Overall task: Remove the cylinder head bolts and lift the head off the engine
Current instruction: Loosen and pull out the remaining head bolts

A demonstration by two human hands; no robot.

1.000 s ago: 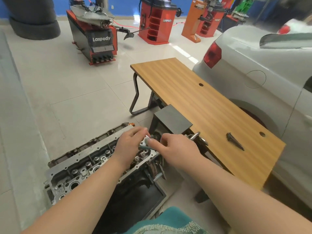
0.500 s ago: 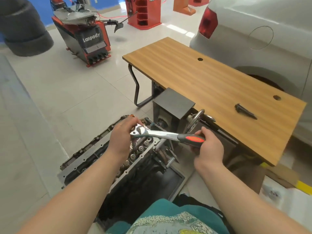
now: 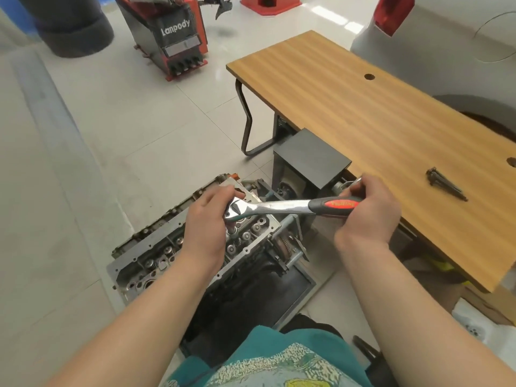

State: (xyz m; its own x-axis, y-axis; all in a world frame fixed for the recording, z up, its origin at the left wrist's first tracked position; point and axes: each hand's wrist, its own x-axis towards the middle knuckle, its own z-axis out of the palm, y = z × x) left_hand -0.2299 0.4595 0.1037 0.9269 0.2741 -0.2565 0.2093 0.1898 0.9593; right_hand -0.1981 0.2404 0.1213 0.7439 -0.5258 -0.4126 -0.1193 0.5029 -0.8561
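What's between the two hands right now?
The ratchet wrench spans them in the head view: left hand at its head, right hand on its handle.

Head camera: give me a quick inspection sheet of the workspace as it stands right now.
Surface: pale tiled floor; wooden table to the right.
Job's things: cylinder head sits on the engine; ratchet wrench with its socket down on the head's far end.
Clutter: dark bolts on the table; cardboard under the table edge.
Grippers: left hand holds the ratchet's head end; right hand grips the red and black handle.
Cables: nothing seen.
Surroundings: red Lanpody machine, dark tyre stack, white car.
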